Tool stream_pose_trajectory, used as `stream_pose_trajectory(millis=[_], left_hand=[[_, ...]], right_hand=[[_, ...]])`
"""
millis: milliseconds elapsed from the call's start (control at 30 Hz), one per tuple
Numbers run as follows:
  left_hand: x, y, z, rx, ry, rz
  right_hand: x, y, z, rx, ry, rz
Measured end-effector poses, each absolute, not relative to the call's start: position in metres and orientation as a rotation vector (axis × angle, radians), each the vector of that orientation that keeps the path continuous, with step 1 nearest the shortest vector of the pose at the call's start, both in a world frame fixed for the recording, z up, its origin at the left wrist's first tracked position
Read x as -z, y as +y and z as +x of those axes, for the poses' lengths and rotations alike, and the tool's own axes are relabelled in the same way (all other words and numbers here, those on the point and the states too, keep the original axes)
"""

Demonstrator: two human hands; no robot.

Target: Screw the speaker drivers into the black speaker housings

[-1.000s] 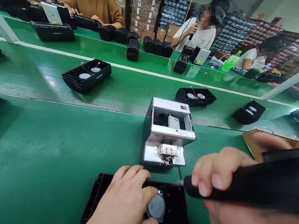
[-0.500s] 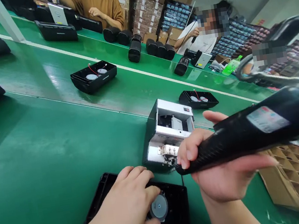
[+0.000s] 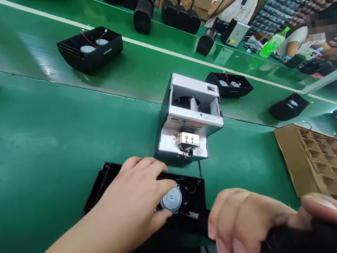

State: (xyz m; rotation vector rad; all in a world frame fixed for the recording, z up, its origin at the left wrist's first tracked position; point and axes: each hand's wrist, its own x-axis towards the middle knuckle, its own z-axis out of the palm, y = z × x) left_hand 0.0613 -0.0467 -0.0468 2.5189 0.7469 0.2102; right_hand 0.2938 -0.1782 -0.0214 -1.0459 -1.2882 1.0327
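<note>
My left hand (image 3: 148, 188) rests over a black plastic speaker housing (image 3: 198, 185) that lies on the green bench. Its thumb and fingers curl round a round silver speaker (image 3: 172, 198) set in that housing. At the lower right, my right hand (image 3: 249, 220) is wrapped round a black electric screwdriver (image 3: 284, 244). The tool points left and low over the right end of the housing, and its tip is too dark to make out. Just beyond the housing stands a grey and black screw feeder (image 3: 199, 122).
A cardboard box with dividers (image 3: 293, 158) sits to the right. Black housings with red wires, one at the left (image 3: 97, 52) and another behind the feeder (image 3: 238, 86), lie on the conveyor (image 3: 148, 78). Across it, a person in white (image 3: 232, 2) works near a green bottle (image 3: 273, 43).
The screwdriver has come down from above the feeder to the right end of the housing, my right hand with it. My left hand stays on the speaker. The camera has tilted lower.
</note>
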Motion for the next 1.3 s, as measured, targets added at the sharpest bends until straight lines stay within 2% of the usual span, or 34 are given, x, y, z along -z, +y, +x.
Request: stream_pose_trajectory(millis=[100,267,467,700,1000,1300], left_hand=[[0.044,-0.047,0.063,-0.183,0.755,2.518],[0.042,-0.046,0.064,-0.156,0.762,2.521],[0.042,-0.044,0.064,-0.193,0.742,2.522],[0.045,-0.045,0.062,-0.22,0.732,2.532],[0.051,-0.052,0.059,-0.309,0.739,2.584],[0.046,-0.053,0.057,-0.297,0.751,2.576]], right_hand=[[0.008,-0.162,0.301,-1.19,-1.374,-0.942],[0.008,-0.158,0.292,-1.205,-1.339,-0.887],[0.011,-0.162,0.275,-1.101,-1.144,-0.989],[0.009,-0.159,0.266,-1.045,-1.183,-1.029],[0.037,-0.173,0.257,-0.917,-1.447,-0.928],[0.025,-0.147,0.254,-0.826,-1.302,-1.074]])
